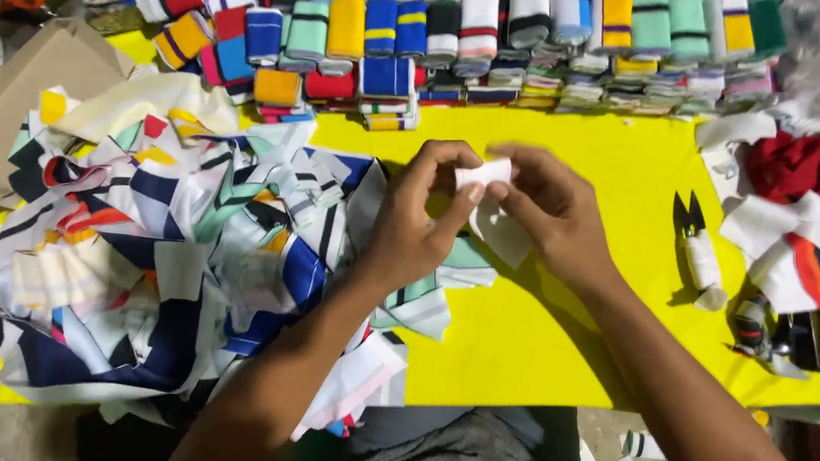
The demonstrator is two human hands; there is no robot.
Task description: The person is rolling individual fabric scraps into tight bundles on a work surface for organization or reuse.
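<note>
Over the yellow table (561,325), my left hand (421,217) and my right hand (547,209) together pinch a small white fabric piece (483,174) by its top edge. The rest of that piece hangs down between the hands toward the table. A heap of striped and patterned fabric pieces (178,248) in white, blue, red and green lies just left of my left hand and under my left forearm.
Folded striped collar bands (429,32) are stacked in rows along the far edge. A small thread snipper (699,248) lies right of my right hand. Red and white scraps (812,219) pile at the right. A brown cardboard piece (10,112) sits at far left.
</note>
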